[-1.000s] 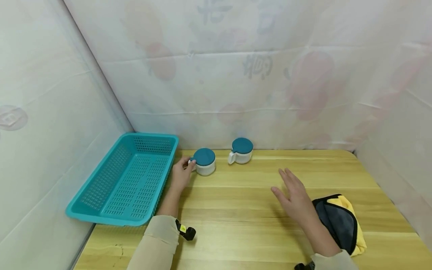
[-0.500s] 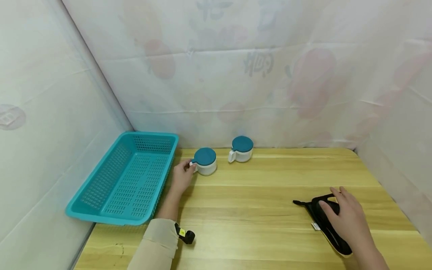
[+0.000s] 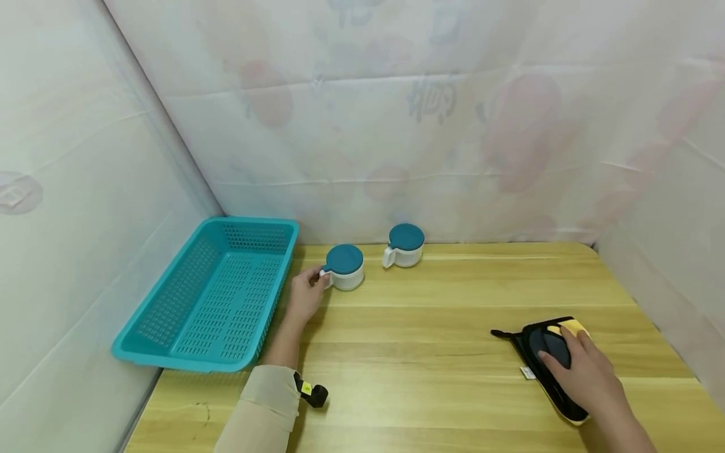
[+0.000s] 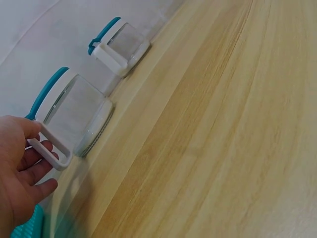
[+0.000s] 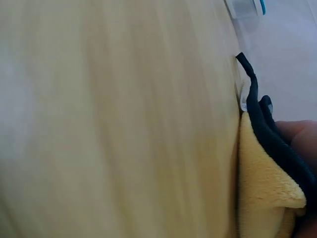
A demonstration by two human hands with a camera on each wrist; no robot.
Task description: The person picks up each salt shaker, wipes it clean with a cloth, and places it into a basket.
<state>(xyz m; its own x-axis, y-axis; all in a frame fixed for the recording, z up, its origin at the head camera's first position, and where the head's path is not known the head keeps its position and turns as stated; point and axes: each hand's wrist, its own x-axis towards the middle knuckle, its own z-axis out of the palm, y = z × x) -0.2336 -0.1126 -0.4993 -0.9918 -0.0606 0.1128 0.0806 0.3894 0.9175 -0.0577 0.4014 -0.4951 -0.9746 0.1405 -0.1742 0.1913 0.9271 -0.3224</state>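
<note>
My left hand (image 3: 306,296) grips the white handle (image 4: 58,148) of a seasoning jar (image 3: 345,260) with a teal lid, a white collar and a clear body. In the left wrist view the fingers pass through the handle loop, and the jar stands on the table. A matching jar (image 3: 406,238) stands farther back to the right. At the right side, my right hand (image 3: 591,377) holds a folded cloth (image 3: 540,343), thumb and fingers drawing in over its top. This cloth is grey and yellow with black edging, a black loop and a white tag. My palm hides its right part.
A teal perforated plastic basket (image 3: 280,296) stands left of my left arm, with nothing in it. White printed curtains (image 3: 453,145) hang behind the wooden table (image 3: 419,352) and along both sides.
My right hand has moved right and down onto the cloth, and its fingers have drawn in, showing more yellow at the cloth's top. The left hand stays at the jar handle.
</note>
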